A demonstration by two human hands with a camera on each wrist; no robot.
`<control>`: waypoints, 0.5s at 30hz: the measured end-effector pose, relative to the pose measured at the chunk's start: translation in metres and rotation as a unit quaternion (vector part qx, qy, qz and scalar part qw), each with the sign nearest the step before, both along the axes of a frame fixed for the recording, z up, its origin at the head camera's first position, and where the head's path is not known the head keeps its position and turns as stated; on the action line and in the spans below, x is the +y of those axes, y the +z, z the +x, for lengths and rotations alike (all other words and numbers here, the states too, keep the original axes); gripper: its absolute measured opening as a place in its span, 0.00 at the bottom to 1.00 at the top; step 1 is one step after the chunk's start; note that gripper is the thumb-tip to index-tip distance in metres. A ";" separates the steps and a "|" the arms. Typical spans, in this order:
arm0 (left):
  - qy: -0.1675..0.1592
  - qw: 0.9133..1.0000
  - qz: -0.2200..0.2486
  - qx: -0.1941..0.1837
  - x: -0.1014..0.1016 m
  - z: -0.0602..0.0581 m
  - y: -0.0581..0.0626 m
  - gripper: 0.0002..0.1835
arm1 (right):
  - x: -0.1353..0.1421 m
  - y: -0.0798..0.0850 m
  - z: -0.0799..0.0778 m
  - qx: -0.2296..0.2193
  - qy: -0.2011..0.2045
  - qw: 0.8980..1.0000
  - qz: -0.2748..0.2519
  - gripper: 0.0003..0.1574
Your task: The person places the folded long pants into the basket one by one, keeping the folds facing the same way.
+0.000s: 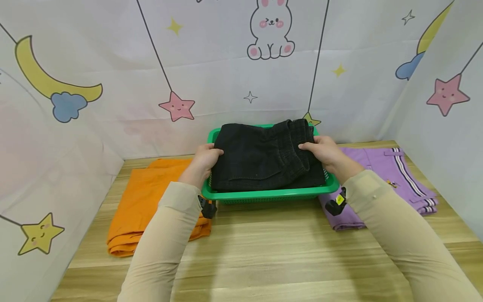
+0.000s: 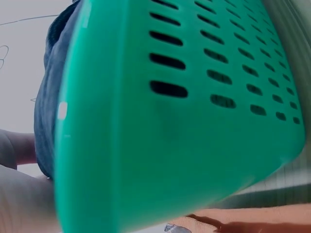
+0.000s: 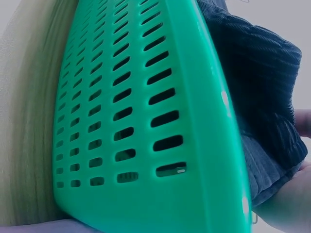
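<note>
A pair of folded black trousers (image 1: 249, 155) lies in a green plastic basket (image 1: 264, 193), its gathered waistband turned to the right. My left hand (image 1: 205, 161) pinches the trousers' left edge, thumb on top and the other fingers hidden beneath the cloth. At the waistband end, my right hand (image 1: 328, 153) grips the fabric with its thumb over the top. In the left wrist view the basket's slotted wall (image 2: 160, 145) fills most of the picture. The right wrist view shows the ribbed dark waistband (image 3: 265, 53) rising above the rim.
Folded orange clothing (image 1: 139, 201) lies left of the basket on the wooden table (image 1: 260, 251). To the right is a folded purple garment (image 1: 362, 159) with striped trim, partly under my right forearm. A white printed cloth backdrop (image 1: 219, 50) hangs close behind the basket and along both sides.
</note>
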State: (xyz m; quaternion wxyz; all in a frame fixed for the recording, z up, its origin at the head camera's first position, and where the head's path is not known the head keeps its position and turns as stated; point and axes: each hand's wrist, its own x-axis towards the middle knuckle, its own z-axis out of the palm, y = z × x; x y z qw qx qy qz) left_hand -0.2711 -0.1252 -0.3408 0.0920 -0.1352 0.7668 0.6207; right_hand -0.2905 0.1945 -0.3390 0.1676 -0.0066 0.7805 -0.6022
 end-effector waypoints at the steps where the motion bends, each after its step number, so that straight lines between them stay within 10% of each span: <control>1: -0.001 1.000 -0.001 -0.001 0.000 0.000 0.000 0.26 | 0.000 0.000 0.000 0.000 0.001 1.000 -0.001 0.30; 15: -0.013 1.000 0.000 -0.010 0.003 0.002 -0.001 0.28 | -0.002 -0.007 -0.002 -0.015 0.010 1.000 -0.001 0.30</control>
